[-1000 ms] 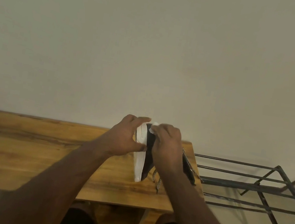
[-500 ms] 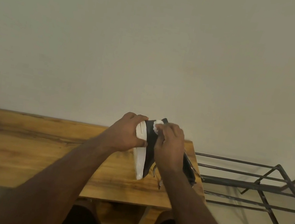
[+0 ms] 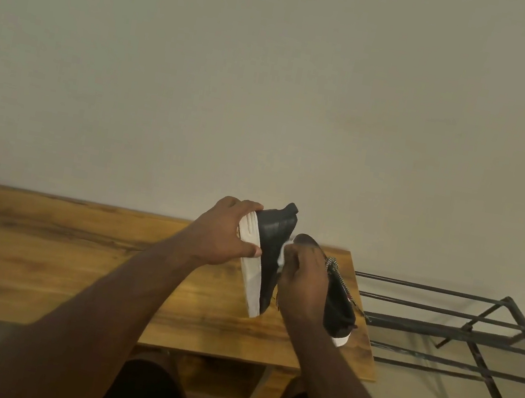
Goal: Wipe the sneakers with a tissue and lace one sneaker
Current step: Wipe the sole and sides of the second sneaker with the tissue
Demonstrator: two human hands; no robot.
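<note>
At the bottom of the frame we saw two bare forearms reaching up from dark shorts. In the middle, the right hand (image 3: pixel 305 279) was curled around a white tissue (image 3: pixel 283 255) and pressed it on the black side of the sneaker (image 3: pixel 269 252). The left hand (image 3: pixel 224 234) gripped this sneaker by its white sole, thumb on the sole edge, and held it tilted above the wooden table (image 3: pixel 70 257). Just right of the right hand, a second sneaker (image 3: pixel 338 310) with a patterned lace (image 3: pixel 333 267) lay near the table's right edge. Further right stood a metal rack (image 3: pixel 460 336), and behind everything a plain wall (image 3: pixel 274 79).
</note>
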